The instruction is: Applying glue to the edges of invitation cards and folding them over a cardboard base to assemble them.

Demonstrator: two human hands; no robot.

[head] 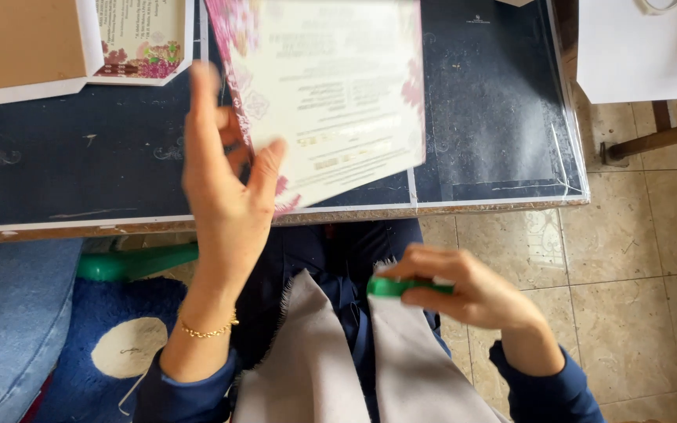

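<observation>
Left grip [225,184] pinches a floral card [331,94] above the counter [80,157] at upper centre; right grip [464,290], lower right, clamps a green stick [389,287], seemingly ready to apply it.

Both arms wear dark navy blue long sleeves, pushed back a little from the wrists. A thin gold chain bracelet [209,329] circles the wrist of the left hand [225,200]; the right hand [464,286] is bare. A pale grey cloth with frayed edges hangs down the front over dark navy clothing.
</observation>
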